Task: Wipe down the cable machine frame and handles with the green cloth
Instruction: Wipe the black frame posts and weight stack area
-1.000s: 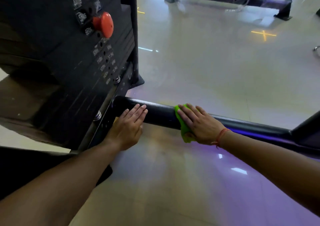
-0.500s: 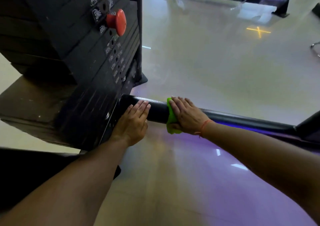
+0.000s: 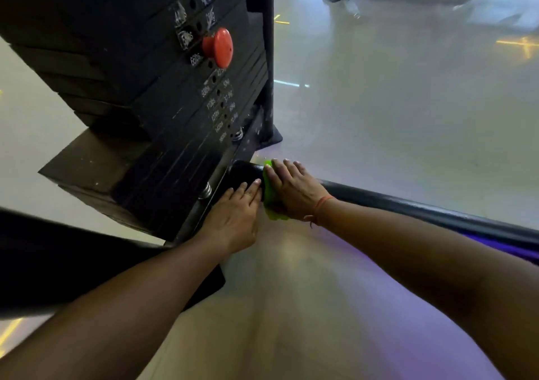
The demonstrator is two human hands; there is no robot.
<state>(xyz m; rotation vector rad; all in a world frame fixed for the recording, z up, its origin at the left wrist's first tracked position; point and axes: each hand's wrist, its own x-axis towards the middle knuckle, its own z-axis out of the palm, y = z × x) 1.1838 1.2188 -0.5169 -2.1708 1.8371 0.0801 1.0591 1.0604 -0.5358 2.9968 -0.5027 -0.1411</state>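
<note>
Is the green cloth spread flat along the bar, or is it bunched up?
Bunched up. The green cloth is wrapped over the black frame bar under the right hand, showing only a crumpled strip.

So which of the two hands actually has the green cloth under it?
The right hand, the one with the orange wrist string. It presses the green cloth onto the black frame bar; the left hand rests bare on the bar beside it.

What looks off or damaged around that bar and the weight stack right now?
Nothing stands out. The right hand presses the green cloth on the black frame bar, the left hand rests flat beside it, and the red selector pin sits in the weight stack. No spill shows on the floor.
</note>
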